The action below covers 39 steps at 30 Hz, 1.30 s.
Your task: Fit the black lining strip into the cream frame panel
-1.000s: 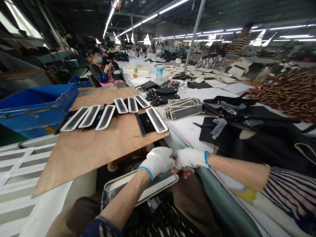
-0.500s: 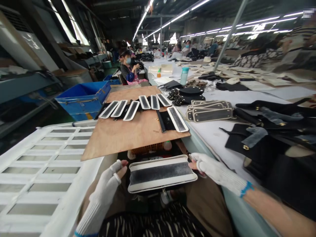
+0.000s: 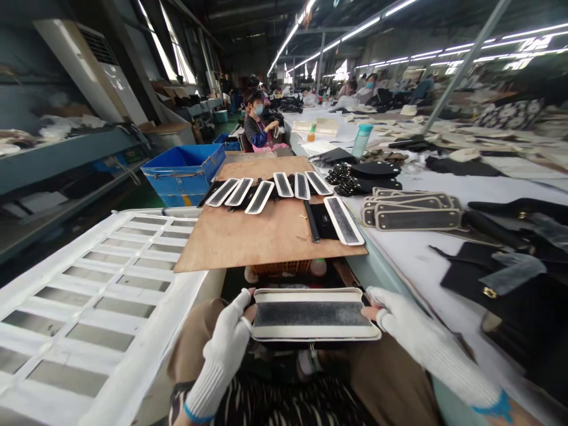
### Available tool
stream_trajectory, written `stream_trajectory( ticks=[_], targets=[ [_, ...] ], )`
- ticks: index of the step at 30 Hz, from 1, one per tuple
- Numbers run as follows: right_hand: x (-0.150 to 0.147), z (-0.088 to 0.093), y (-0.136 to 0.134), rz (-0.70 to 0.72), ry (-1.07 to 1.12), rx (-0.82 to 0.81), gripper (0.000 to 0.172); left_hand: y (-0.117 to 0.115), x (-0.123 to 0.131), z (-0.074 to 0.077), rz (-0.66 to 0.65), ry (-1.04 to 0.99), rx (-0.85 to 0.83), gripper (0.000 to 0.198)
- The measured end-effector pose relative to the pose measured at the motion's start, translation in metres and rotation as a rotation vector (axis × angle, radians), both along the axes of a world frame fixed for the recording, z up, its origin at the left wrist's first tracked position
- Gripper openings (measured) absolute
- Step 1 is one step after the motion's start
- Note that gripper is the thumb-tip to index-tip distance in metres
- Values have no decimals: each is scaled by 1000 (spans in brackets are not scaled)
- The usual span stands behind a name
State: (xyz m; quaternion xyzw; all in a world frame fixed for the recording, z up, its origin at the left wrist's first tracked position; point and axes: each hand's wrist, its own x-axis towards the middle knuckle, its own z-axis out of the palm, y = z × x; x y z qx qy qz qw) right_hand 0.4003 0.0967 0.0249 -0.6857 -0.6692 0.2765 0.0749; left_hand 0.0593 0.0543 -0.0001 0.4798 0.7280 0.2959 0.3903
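A flat oblong panel (image 3: 313, 314), cream at the rim and dark grey in the middle, lies level over my lap. My left hand (image 3: 229, 342), in a white fingerless glove, grips its left end. My right hand (image 3: 402, 325), gloved the same way, grips its right end. Beyond it a plywood board (image 3: 248, 236) carries a row of several similar panels (image 3: 260, 195) and one more panel (image 3: 343, 220) beside a black piece.
A stack of dark panels (image 3: 410, 208) and black leather parts (image 3: 497, 278) lie on the white table to the right. A white slatted rack (image 3: 89, 296) is on my left, a blue bin (image 3: 186, 171) behind it. A seated person (image 3: 260, 124) works farther back.
My hands, held together at the panel's right end, have moved apart to its two ends. The panel has turned level and crosswise. The view has swung left.
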Motion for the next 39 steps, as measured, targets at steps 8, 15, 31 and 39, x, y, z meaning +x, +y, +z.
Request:
stream_trajectory(
  ticks=[8,15,31,39],
  targets=[
    [-96,12,10,535,-211,618,14,29,5,19,-339,378,169,44],
    [-138,-3,35,670,-144,462,18,39,0,40,-534,457,101,39],
    [-146,-14,27,902,-326,831,22,49,2,24,-829,737,245,16],
    [-150,-33,20,828,-291,824,13,24,27,9,-633,839,238,32]
  ],
)
